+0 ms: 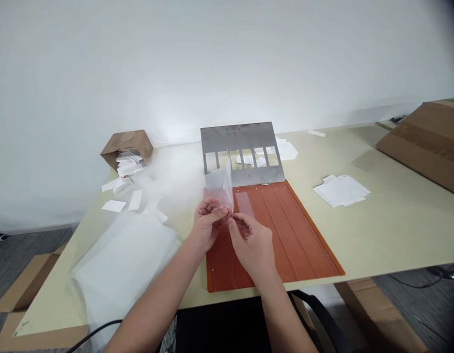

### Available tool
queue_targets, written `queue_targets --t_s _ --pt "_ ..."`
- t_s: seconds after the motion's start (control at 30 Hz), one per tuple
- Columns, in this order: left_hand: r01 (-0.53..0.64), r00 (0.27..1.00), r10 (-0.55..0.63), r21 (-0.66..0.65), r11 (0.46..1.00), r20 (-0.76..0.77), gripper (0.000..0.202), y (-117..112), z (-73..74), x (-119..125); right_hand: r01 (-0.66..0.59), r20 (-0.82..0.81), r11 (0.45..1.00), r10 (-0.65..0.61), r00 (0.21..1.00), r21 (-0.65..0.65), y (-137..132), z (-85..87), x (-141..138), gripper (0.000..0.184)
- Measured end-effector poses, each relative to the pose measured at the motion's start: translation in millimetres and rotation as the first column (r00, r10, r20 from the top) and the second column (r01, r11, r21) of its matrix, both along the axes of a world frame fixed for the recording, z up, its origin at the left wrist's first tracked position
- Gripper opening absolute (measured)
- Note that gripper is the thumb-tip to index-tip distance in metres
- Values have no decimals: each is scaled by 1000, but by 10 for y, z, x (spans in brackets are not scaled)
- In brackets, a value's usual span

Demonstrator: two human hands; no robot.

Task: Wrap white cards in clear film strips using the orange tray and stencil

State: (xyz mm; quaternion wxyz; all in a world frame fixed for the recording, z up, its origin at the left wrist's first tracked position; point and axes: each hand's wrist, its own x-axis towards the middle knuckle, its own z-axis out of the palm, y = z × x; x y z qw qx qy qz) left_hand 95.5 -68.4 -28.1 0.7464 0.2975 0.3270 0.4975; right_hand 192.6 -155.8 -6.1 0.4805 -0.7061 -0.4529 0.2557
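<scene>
My left hand (208, 223) pinches the lower edge of a thin clear plastic film (223, 184), which stands up above the fingers. The fingers of my right hand (254, 245) are closed on the same lower corner, close beside the left fingertips. Below both hands lies an orange-red board (289, 235) with lengthwise grooves. Hinged to its far edge, a grey metal plate (238, 137) with a row of rectangular windows leans up. A narrow translucent strip (244, 203) rests on the board, partly behind my right hand.
Large translucent sheets (127, 255) spread over the table's left side. Behind them a small cardboard box (127, 142) lies open with white paper pieces spilling out. White cards (340, 190) are piled at right, and a big cardboard box (425, 142) stands at the far right.
</scene>
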Motion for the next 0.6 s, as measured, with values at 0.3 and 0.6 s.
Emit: queue_targets --t_s 0.3,0.6 --pt "-41 988 71 207 978 -140 63 -2 16 -40 -4 -59 999 6 998 45 38 -73 92 22" --pt "104 771 337 628 771 -541 19 102 -40 -144 34 18 998 -33 999 -49 79 -163 175 25"
